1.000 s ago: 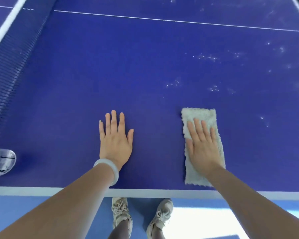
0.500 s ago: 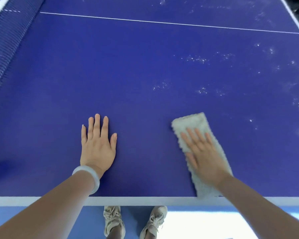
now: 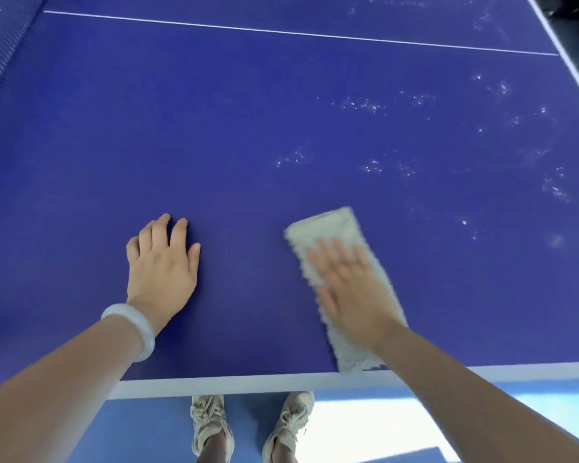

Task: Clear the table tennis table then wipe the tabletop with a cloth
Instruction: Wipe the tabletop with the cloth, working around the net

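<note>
Grey cloth [image 3: 326, 227] partly beneath the motion-blurred right hand [image 3: 351, 295] on blue tabletop [image 3: 214, 128]

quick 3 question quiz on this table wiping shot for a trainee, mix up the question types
1. True or false: the right hand lies flat on the cloth.
2. Which wrist wears the pale bangle? A left, B right, C neither.
3. Fill in: the left hand holds nothing and rests on the bare ___.

Key: 1 true; 2 A; 3 tabletop.
</note>
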